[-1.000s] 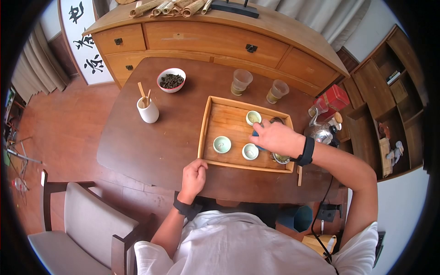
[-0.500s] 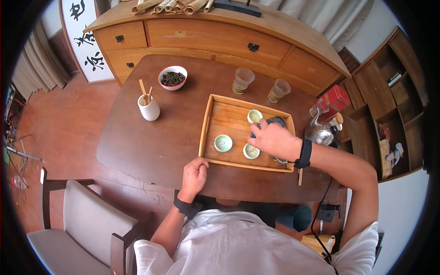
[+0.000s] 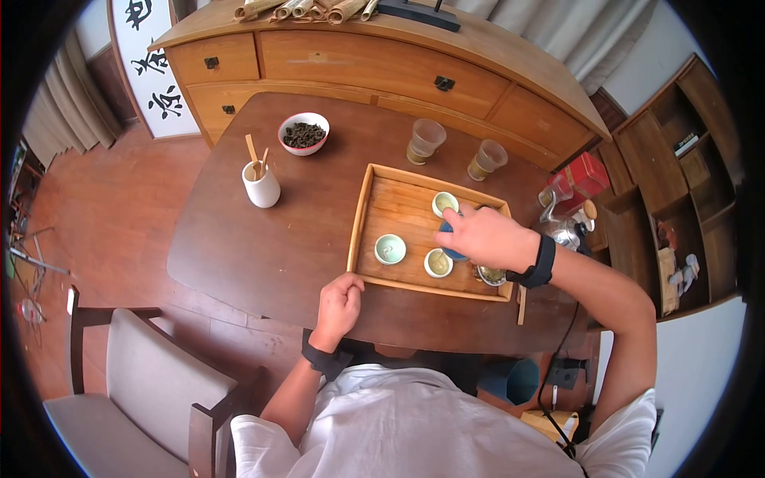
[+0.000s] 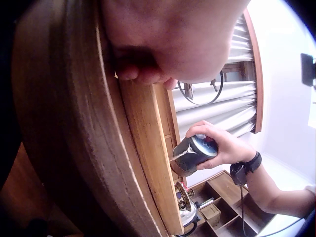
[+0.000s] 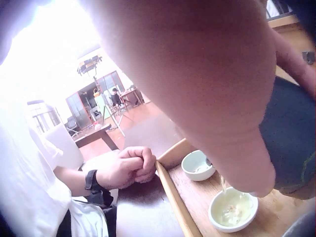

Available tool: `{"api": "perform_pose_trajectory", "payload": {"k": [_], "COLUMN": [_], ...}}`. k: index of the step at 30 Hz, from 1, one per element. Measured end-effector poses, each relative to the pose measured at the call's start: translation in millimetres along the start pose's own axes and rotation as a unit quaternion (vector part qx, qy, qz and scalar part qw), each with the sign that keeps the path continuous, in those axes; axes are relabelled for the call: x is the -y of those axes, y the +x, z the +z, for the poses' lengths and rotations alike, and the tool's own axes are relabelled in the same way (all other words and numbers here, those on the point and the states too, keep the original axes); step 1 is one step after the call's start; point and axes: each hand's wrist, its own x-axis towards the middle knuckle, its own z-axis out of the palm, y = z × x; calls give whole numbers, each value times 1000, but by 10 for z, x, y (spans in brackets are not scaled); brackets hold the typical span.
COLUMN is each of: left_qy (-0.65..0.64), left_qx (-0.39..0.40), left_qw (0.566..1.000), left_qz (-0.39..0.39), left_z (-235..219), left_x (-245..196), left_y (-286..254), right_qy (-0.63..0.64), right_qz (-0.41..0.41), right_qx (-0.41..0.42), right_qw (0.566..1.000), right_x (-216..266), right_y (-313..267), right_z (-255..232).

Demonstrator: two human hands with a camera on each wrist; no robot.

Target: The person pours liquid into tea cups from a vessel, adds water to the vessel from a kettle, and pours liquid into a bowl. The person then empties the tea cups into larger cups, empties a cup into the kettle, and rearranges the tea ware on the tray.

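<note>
Now your left hand (image 3: 339, 307) still rests curled at the near edge of the tray (image 3: 362, 213), holding nothing. Your right hand (image 3: 486, 237) grips the dark pot (image 3: 451, 252), which has swung back and tips over the nearest cup (image 3: 437, 262), already holding tea

Bowl of dark tea leaves (image 3: 303, 133), white utensil holder (image 3: 260, 186), two glass cups (image 3: 425, 140) on table; kettle (image 3: 562, 227) right.

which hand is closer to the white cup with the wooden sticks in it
Left. The left hand rests curled at the tray's near edge, right of the white cup. The right hand grips a dark pitcher over the tray, farther away.
</note>
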Motion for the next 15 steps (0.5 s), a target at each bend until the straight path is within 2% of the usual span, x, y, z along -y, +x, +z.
{"api": "perform_pose_trajectory", "payload": {"k": [9,15], "left_qy": [-4,-6], "left_qx": [7,-1], "left_qw": [1000,1000], "left_qz": [-6,4], "left_z": [-16,-2], "left_x": [-16,11], "left_y": [2,-2], "right_qy": [89,46], "right_qz": [-2,-5], "right_qx": [9,-11], "right_qw": [996,999], "right_x": [87,218], "right_y": [295,649], "right_z": [-290,-180]}}
